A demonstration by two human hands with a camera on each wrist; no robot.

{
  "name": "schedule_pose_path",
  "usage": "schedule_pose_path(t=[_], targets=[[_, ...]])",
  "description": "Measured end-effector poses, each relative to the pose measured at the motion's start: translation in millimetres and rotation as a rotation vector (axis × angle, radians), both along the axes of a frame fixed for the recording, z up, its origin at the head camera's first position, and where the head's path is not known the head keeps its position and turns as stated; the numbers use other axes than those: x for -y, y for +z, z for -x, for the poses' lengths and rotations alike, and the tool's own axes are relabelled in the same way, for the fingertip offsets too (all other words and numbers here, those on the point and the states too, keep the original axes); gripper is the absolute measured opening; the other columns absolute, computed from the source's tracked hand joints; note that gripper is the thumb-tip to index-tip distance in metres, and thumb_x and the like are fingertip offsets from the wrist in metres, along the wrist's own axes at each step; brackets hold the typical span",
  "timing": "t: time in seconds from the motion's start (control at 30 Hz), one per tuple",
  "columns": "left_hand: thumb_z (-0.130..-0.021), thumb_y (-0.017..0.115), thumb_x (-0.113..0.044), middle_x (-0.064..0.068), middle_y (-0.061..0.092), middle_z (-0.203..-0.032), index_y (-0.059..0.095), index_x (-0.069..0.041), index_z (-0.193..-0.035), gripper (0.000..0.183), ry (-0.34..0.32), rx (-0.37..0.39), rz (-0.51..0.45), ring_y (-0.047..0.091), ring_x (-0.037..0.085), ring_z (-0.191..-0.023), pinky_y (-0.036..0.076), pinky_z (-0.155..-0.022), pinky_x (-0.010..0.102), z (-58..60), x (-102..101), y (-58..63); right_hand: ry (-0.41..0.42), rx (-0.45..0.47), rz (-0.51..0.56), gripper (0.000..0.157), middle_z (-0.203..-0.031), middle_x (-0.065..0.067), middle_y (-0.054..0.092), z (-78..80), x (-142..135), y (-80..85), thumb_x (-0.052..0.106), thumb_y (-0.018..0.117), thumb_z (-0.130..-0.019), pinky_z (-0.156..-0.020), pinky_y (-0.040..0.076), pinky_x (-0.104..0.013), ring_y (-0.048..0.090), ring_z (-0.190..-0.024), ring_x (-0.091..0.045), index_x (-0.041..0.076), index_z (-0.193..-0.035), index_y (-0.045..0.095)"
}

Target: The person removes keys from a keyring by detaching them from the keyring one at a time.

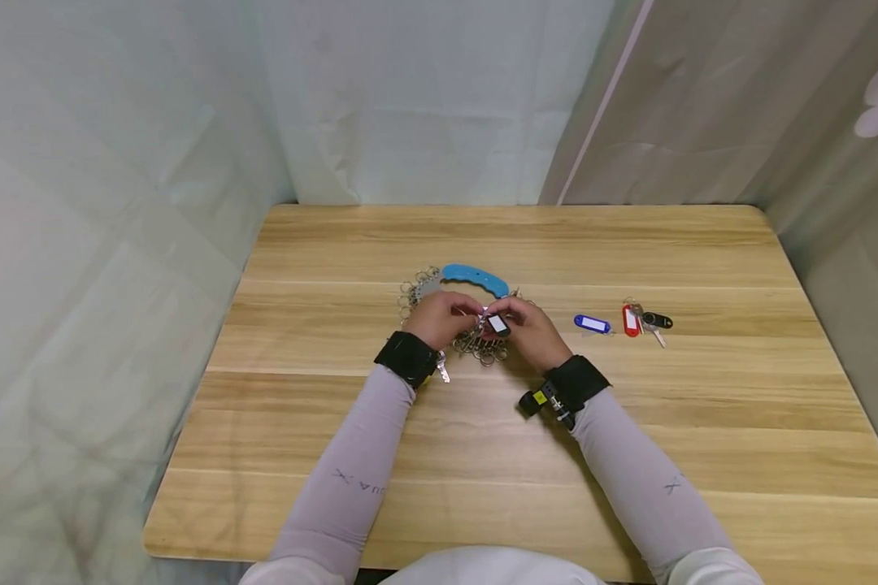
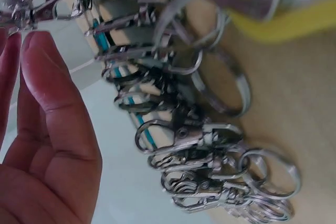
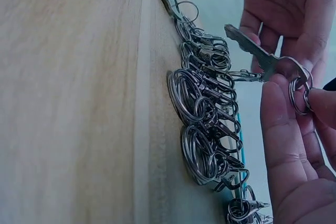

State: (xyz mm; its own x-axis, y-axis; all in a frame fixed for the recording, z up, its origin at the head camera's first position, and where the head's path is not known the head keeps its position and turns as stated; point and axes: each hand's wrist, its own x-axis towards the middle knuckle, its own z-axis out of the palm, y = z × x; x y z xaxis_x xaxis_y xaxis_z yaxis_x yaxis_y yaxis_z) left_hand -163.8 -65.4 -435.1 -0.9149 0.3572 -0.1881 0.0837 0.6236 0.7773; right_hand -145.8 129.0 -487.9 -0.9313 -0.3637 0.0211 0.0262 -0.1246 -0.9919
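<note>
Near the middle of the table lies a large key holder with a blue handle (image 1: 475, 277) and many metal snap hooks (image 2: 194, 135) bearing small rings. Over its near side, my left hand (image 1: 436, 319) pinches one snap hook (image 2: 23, 18) between thumb and fingertip. Close beside it, my right hand (image 1: 537, 337) pinches a split ring (image 3: 300, 95) that carries a silver key (image 3: 252, 50). A black key tag (image 1: 497, 326) with a white label hangs at the right fingertips. Whether hook and split ring are joined cannot be made out.
To the right lie a blue key tag (image 1: 593, 324), a red key tag (image 1: 631, 320) and another black tag (image 1: 657, 320) with keys. Another key (image 1: 442, 368) lies by the left wrist, near a yellow tag (image 2: 273, 24). Curtains hang behind the wooden table (image 1: 483, 487).
</note>
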Motion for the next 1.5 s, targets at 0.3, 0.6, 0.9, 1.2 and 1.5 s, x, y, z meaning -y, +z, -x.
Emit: schedule_pose_path(t=[0.3,0.6,0.9,1.2,1.5], targets=[[-0.094,0.068,-0.016,0.006,0.076,-0.106,0.076,-0.013,-0.107,0.015,-0.012,0.02,-0.009,0.068,0.021,-0.101,0.053,-0.09,0.036,0.9,-0.1,-4.4,0.011,0.001,-0.013,0.021,-0.115,-0.024,0.06,-1.3,0.1,3.0,-0.006,0.051,-0.1,-0.086,0.059,-0.028,0.069,-0.092,-0.014,-0.018,-0.117,0.054],[-0.093,0.069,-0.012,0.005,0.075,-0.095,0.073,-0.012,-0.1,0.008,-0.003,-0.02,-0.034,0.067,0.018,-0.091,0.052,-0.084,0.033,1.3,-0.6,-8.1,0.033,-0.001,0.04,0.026,-0.107,-0.004,0.064,-0.9,1.2,-0.5,-0.013,0.049,-0.097,-0.085,0.06,-0.033,0.07,-0.09,-0.017,-0.018,-0.123,0.05],[-0.091,0.071,-0.009,0.006,0.075,-0.092,0.074,-0.01,-0.096,0.006,0.032,-0.017,-0.078,0.068,0.018,-0.086,0.051,-0.081,0.03,1.0,-1.2,-8.3,-0.004,0.016,0.0,0.021,-0.1,-0.005,0.067,-2.4,2.3,-1.5,-0.002,0.055,-0.1,-0.082,0.061,-0.034,0.071,-0.086,-0.016,-0.017,-0.114,0.055],[-0.09,0.074,-0.01,0.005,0.075,-0.091,0.075,-0.01,-0.095,0.005,0.041,-0.03,-0.075,0.068,0.016,-0.085,0.051,-0.078,0.027,1.0,-0.9,-7.2,-0.045,0.005,-0.084,0.015,-0.094,-0.01,0.066,-0.7,1.7,-5.1,0.002,0.058,-0.1,-0.077,0.061,-0.033,0.07,-0.078,-0.015,-0.012,-0.105,0.058],[-0.09,0.074,-0.009,0.002,0.076,-0.089,0.074,-0.013,-0.097,0.008,0.039,-0.034,-0.076,0.069,0.014,-0.085,0.052,-0.083,0.031,-0.4,-0.6,-8.1,-0.112,-0.06,-0.307,0.015,-0.079,-0.003,0.055,-3.6,1.8,1.8,0.011,0.064,-0.099,-0.064,0.046,-0.029,0.054,-0.071,-0.014,-0.003,-0.093,0.061]])
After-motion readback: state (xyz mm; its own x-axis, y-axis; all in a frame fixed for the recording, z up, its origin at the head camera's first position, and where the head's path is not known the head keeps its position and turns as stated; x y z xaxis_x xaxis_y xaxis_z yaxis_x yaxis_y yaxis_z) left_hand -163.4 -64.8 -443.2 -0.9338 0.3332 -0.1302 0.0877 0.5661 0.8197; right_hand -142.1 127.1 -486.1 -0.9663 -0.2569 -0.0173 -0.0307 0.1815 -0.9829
